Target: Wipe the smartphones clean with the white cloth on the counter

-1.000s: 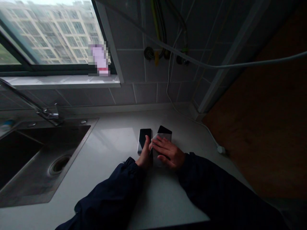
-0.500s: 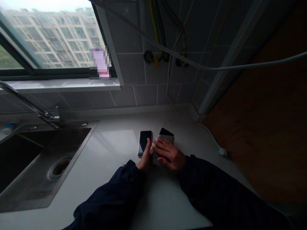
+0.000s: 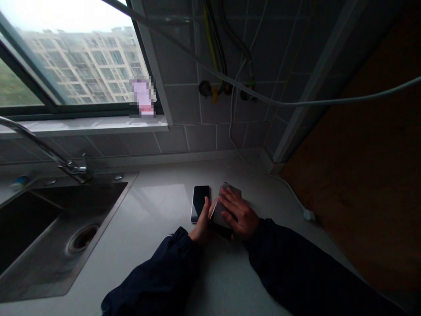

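Compared with a moment earlier, the flat dark slab (image 3: 219, 217) with a grey face has been swung round and tipped: it no longer lies square on the white counter (image 3: 158, 197), and a dark edge is now shown along its lower side. Whether it is a second phone cannot be told. It is covered by the right hand (image 3: 239, 215), with the fingers (image 3: 232, 201) spread across its far end and the palm curved over its side. A clamped hold is suggested, though the thumb is hidden. The left hand (image 3: 201, 224) is stood on its edge, fingers pressed together and pointing away from the body, and is placed between the slab and a black smartphone (image 3: 200, 203). The phone is laid screen up, with the left fingertips just beside its edge; no grip on it can be made out. Both forearms are angled inward in dark navy sleeves (image 3: 154, 276), so that the hands are brought close together. All of this is located to the right of the steel sink (image 3: 49, 259). Behind the sink, a chrome tap (image 3: 77, 169) is mounted, and a window (image 3: 79, 57) is set beyond it, with a pixelated pink item (image 3: 142, 97) on its sill.
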Tool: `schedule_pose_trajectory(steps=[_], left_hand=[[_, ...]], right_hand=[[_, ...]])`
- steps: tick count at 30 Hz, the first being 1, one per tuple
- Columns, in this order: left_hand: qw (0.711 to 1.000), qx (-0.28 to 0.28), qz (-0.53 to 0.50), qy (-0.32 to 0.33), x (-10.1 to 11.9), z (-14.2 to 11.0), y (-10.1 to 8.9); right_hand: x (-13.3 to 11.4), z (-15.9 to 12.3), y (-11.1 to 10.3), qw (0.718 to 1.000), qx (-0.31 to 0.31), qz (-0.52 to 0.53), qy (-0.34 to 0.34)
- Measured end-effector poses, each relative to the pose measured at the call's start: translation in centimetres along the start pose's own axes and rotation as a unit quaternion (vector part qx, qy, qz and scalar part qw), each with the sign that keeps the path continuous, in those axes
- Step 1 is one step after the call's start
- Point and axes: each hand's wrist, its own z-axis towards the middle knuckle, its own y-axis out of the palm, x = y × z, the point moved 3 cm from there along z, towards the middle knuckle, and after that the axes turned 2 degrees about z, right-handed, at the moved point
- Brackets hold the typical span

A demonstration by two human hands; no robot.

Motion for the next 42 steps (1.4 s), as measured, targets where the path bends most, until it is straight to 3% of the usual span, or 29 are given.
schedule_pose_trajectory(steps=[2,6,11,17,22,27,32,37,42], left_hand=[[1.000,-0.001,-0.004,0.011,0.0,0.1,-0.1],[1.000,0.008,-0.008,-0.029,-0.2,0.0,-0.2],[1.000,-0.010,-0.004,0.010,0.0,0.0,-0.1],[0.999,0.032,0.001,-0.026,0.2,-0.5,0.4],[1.000,0.001,0.008,0.006,0.3,-0.4,0.5],[0.999,0.031,0.016,-0.031,0.1,-0.2,-0.1],[1.000,0.021,0.022,-0.008,0.4,-0.4,0.5],[0.998,0.025,-0.003,-0.058,0.1,-0.5,0.4],[1.000,0.009,-0.012,-0.012,0.1,-0.2,0.0]], right_hand=[[0.0,-0.1,0.1,1.000,0.007,-0.001,0.002],[-0.6,-0.2,0.3,0.996,-0.043,0.030,-0.068],[0.3,-0.1,0.0,1.000,0.010,-0.002,0.003],[-0.6,0.1,0.0,0.996,-0.055,0.029,-0.058],[0.0,0.3,-0.7,1.000,-0.017,-0.001,0.018],[-0.4,0.1,-0.1,0.996,-0.057,0.026,-0.057],[-0.2,0.1,-0.2,1.000,-0.018,0.011,-0.002],[-1.2,0.0,0.1,0.994,-0.076,0.027,-0.074],[-0.6,0.2,-0.3,1.000,-0.017,0.007,0.005]])
